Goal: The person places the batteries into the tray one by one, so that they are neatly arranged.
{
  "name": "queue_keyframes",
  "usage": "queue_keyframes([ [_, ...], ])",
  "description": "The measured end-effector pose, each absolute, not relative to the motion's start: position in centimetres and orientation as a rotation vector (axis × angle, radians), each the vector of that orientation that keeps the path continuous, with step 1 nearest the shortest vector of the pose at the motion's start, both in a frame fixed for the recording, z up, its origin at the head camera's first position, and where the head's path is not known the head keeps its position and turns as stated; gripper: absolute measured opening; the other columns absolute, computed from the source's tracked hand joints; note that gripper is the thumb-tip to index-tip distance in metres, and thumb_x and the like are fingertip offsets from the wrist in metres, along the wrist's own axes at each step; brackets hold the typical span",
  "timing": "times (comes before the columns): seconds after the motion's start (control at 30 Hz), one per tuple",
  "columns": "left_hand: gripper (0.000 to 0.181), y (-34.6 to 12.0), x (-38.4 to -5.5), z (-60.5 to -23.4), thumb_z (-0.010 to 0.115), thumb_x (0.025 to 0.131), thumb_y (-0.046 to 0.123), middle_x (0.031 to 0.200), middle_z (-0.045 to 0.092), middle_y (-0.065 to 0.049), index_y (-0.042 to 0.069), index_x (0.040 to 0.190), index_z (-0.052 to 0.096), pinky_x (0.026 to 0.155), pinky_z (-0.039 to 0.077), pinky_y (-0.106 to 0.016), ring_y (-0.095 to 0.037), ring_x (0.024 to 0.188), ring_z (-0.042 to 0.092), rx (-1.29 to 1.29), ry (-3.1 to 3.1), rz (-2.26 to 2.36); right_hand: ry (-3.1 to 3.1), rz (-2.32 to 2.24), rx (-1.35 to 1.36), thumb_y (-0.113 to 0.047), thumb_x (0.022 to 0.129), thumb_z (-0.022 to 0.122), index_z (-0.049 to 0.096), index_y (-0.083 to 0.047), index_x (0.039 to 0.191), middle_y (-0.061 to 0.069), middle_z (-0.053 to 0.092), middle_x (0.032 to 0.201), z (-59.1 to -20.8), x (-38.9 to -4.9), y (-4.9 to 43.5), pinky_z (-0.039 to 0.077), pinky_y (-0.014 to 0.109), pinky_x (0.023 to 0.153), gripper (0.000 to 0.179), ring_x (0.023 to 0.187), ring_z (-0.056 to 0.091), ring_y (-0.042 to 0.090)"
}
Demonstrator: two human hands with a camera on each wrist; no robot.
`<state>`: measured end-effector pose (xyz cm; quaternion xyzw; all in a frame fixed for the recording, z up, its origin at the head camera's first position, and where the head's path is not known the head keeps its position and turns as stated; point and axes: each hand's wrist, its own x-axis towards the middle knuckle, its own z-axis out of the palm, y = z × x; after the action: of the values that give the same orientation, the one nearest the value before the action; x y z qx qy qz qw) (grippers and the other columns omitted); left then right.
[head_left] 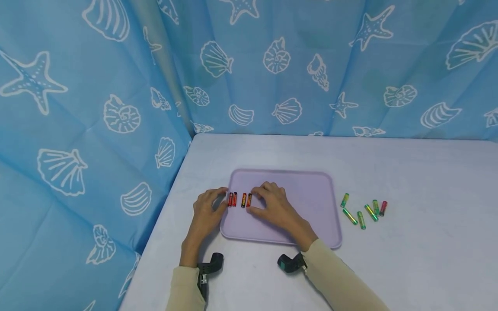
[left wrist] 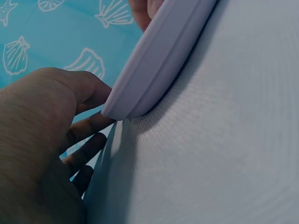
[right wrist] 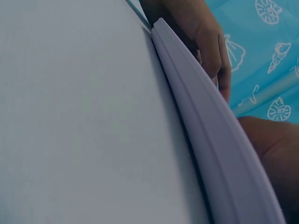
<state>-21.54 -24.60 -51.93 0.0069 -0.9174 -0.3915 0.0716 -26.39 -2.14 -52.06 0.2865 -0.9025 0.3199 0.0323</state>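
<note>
Two red-and-black batteries (head_left: 235,199) lie side by side near the left rim of a lilac tray (head_left: 307,203). A little to their right lie two orange-and-black batteries (head_left: 244,200), parallel to the first pair. My left hand (head_left: 206,214) is at the tray's left edge, thumb and index finger spread beside the red pair. From the right, my right hand (head_left: 274,205) reaches over the tray, its index fingertip close to the far end of the rightmost battery and its thumb close to the near end. Both wrist views show the tray's outer wall, which hides the batteries.
Right of the tray, several green-and-yellow batteries (head_left: 349,216) and one red battery (head_left: 383,208) lie scattered on the white tablecloth (head_left: 428,259). A blue curtain (head_left: 253,86) with shell prints stands behind and to the left of the table. Dark wrist mounts (head_left: 289,262) sit below the hands.
</note>
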Motion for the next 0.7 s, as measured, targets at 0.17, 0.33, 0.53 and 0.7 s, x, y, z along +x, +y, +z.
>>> queue_keyframes([
  [0.17, 0.038, -24.6, -21.6, -52.0, 0.063, 0.097, 0.017, 0.138, 0.056, -0.009, 0.016, 0.135, 0.062, 0.115, 0.015, -0.056, -0.033, 0.136, 0.038, 0.016, -2.751, -1.190, -2.757, 1.001, 0.901, -0.031, 0.088, 0.077, 0.066, -0.007, 0.125, 0.000, 0.057, 0.101, -51.3, -25.6, -0.5, 0.036, 0.046, 0.092, 0.045, 0.107, 0.050, 0.024],
  [0.33, 0.039, -24.5, -21.6, -51.9, 0.063, 0.097, 0.017, 0.138, 0.056, -0.009, 0.016, 0.136, 0.061, 0.115, 0.014, -0.057, -0.033, 0.137, 0.036, 0.034, -2.767, -1.183, -2.701, 1.018, 0.909, -0.023, 0.088, 0.077, 0.066, -0.006, 0.123, 0.001, 0.057, 0.099, -50.5, -24.4, 2.6, 0.034, 0.045, 0.092, 0.041, 0.102, 0.048, 0.021],
  [0.53, 0.040, -24.6, -21.5, -51.9, 0.062, 0.098, 0.019, 0.138, 0.056, -0.008, 0.016, 0.138, 0.059, 0.115, 0.012, -0.058, -0.033, 0.138, 0.035, 0.030, -2.792, -1.170, -2.604, 0.964, 0.903, -0.018, 0.085, 0.079, 0.067, -0.006, 0.119, 0.001, 0.058, 0.098, -50.6, -22.6, 7.5, 0.035, 0.044, 0.088, 0.038, 0.098, 0.050, 0.019],
  [0.7, 0.041, -24.4, -21.5, -52.0, 0.061, 0.098, 0.019, 0.139, 0.055, -0.009, 0.016, 0.139, 0.058, 0.115, 0.011, -0.058, -0.034, 0.139, 0.034, 0.026, -2.804, -1.177, -2.509, 0.959, 0.831, -0.011, 0.078, 0.083, 0.068, -0.004, 0.114, 0.002, 0.059, 0.095, -51.0, -21.2, 12.1, 0.036, 0.040, 0.083, 0.040, 0.095, 0.050, 0.018],
])
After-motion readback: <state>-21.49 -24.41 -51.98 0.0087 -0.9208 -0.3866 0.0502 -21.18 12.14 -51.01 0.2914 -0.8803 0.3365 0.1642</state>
